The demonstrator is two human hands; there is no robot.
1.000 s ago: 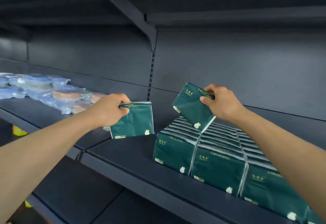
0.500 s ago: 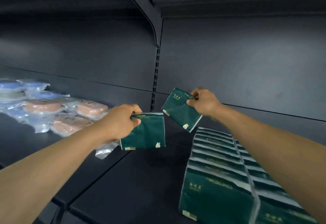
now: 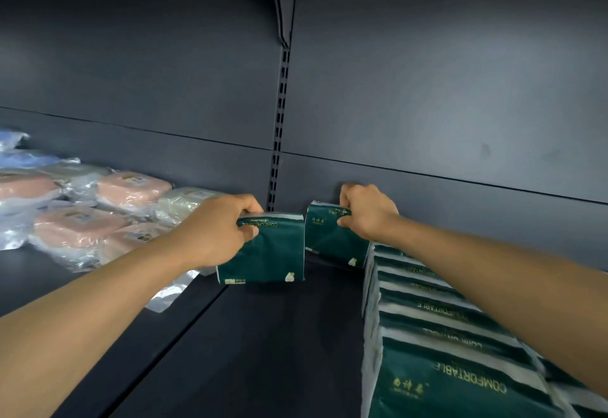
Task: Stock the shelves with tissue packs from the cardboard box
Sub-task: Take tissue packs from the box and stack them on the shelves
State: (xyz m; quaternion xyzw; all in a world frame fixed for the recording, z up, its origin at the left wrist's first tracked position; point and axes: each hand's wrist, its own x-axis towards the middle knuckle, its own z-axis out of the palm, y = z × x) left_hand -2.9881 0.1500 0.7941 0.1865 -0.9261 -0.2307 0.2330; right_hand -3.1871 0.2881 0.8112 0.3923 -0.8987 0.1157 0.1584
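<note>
Beside the row of stocked packs [image 3: 437,328], the right hand [image 3: 367,215] pinched a green tissue pack [image 3: 332,240] by its top edge; left of it, the left hand [image 3: 217,230] gripped a second pack [image 3: 266,253] the same way above the shelf [image 3: 263,352].

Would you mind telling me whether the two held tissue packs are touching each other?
Apart. The head view shows a dark strip of shelf between the left pack and the right pack.

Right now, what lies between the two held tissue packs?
Nothing: the head view shows only a narrow gap of bare shelf between the left pack and right pack.
</note>
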